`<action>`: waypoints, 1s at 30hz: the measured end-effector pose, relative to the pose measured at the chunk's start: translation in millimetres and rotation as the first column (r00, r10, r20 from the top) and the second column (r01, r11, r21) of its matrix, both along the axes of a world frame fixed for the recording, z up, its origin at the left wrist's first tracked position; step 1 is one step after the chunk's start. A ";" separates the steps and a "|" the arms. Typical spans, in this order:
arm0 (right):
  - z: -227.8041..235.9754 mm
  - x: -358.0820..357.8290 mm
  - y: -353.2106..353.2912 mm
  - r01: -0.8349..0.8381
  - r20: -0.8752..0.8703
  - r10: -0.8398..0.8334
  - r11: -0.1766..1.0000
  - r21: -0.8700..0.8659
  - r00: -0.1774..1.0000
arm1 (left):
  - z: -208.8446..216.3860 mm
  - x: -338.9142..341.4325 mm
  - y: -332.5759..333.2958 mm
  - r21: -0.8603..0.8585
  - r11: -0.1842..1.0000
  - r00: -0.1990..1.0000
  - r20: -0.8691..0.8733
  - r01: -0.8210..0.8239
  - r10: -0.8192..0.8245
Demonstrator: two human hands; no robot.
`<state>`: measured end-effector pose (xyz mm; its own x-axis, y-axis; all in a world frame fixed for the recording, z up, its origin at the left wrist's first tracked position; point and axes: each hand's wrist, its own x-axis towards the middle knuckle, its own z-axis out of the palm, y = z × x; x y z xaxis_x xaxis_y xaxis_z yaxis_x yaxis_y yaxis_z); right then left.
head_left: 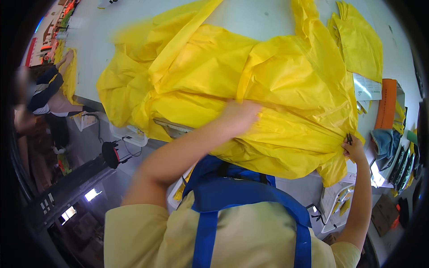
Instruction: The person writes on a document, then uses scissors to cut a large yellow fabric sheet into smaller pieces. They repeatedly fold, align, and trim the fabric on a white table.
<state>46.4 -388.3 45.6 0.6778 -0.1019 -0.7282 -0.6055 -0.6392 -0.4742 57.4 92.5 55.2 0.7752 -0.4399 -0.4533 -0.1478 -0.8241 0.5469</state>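
Yellow fabric beneath blurred left hand, grip unclear, right hand clasping dark tool at fabric's edge

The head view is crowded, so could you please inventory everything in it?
large crinkled fabric: 1, yellow, centre
folded smooth fabric: 1, yellow, upper right
flat table: 1, pale, beneath
flat paper: 1+, white, right
flat rectangular piece: 1, orange, right
folded cloth: 1, grey-blue, right
small pointed tool: 1, dark, right hand
round object: 1, black, lower left
plastic baskets: 2+, white, below table
co-worker: 1, dark clothing, left
smaller edge items: unclear
cloth apron: 1, blue, worn
short-sleeved shirt: 1, beige, worn
left hand: 1, bare, fabric's middle
right hand: 1, bare, fabric's right edge
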 end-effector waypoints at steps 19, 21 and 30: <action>25.5 -15.5 258.5 -0.424 0.594 0.400 0.899 -0.108 0.698 | 31.9 -23.8 115.7 0.017 0.957 0.957 -0.010 -0.289 0.289; 12.2 -11.5 272.1 -0.410 0.474 0.411 0.905 -0.111 0.779 | 17.2 -26.9 114.8 -0.019 0.964 0.956 0.125 -0.265 0.265; -6.0 -4.1 264.8 -0.382 0.317 0.358 0.924 0.015 0.878 | -9.8 -21.7 97.9 -0.042 0.953 0.952 0.043 -0.301 0.303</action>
<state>42.3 -123.6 39.6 0.8437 0.2462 -0.4770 -0.1514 -0.7435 -0.6514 35.7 190.4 45.4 0.8949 -0.1964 -0.4007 0.0782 -0.8150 0.5741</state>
